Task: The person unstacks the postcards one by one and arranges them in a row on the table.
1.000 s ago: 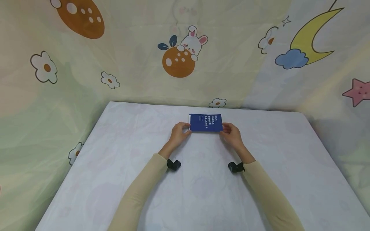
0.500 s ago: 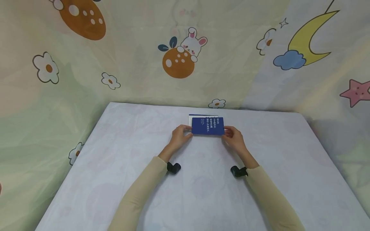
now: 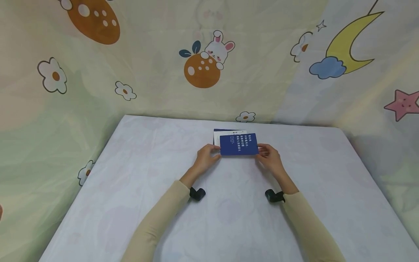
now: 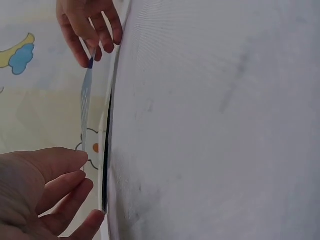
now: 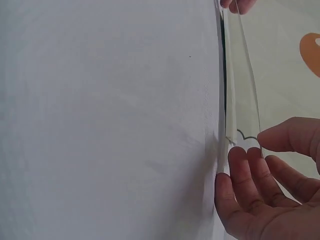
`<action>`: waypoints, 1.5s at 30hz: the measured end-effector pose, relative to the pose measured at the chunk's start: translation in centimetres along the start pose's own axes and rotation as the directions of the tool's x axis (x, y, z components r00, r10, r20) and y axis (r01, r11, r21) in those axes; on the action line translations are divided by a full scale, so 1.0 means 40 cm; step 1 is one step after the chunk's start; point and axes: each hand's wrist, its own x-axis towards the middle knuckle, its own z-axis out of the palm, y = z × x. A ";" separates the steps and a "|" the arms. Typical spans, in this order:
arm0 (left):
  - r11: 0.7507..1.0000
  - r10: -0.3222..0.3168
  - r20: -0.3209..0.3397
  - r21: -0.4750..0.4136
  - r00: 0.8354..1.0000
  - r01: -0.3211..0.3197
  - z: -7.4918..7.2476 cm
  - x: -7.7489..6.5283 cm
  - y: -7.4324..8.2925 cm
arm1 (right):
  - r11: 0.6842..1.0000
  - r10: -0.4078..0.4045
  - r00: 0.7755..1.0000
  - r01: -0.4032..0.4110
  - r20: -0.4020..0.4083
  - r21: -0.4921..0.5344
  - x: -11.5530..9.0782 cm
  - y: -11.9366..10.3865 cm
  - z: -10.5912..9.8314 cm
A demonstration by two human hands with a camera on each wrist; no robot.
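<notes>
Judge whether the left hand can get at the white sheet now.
Probably yes: the left hand is beside the exposed left edge of the white sheet, though it pinches the blue card, which covers much of the rest.

A lettered blue card (image 3: pixel 239 145) hovers above white pages (image 3: pixel 216 138).

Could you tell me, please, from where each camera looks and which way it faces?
Head: worn on the head, facing forward and down at the table and the blue card; left hand, right hand and sleeves show.
Left wrist: on that wrist, facing across the table toward card and backdrop; both hands show.
Right wrist: on that wrist, facing likewise; the right hand shows large, with the left hand's fingers at the top.
Shared: both wrist views show the card nearly edge-on.
</notes>
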 end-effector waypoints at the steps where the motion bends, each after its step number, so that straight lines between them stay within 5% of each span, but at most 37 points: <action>1: 1.000 0.002 0.001 0.004 1.000 -0.002 0.001 0.000 0.002 | 1.000 0.003 1.000 -0.003 -0.001 0.003 -0.002 0.001 -0.002; 15: 0.999 0.034 0.037 -0.041 0.999 -0.032 0.016 0.001 0.019 | 1.000 0.004 1.000 -0.003 -0.019 0.014 -0.023 0.022 -0.018; 22: 0.994 0.099 0.084 -0.058 0.992 -0.094 0.035 -0.001 0.033 | 1.000 0.013 0.999 -0.013 -0.033 -0.010 -0.041 0.030 -0.046; 28: 0.990 0.076 0.161 -0.132 0.984 -0.055 0.049 -0.003 0.056 | 0.999 0.021 0.999 -0.022 -0.029 -0.035 -0.055 0.041 -0.072; 45: 0.979 0.059 0.206 -0.201 0.977 -0.017 0.112 0.013 0.098 | 0.999 -0.005 0.997 0.001 -0.081 -0.049 -0.080 0.086 -0.125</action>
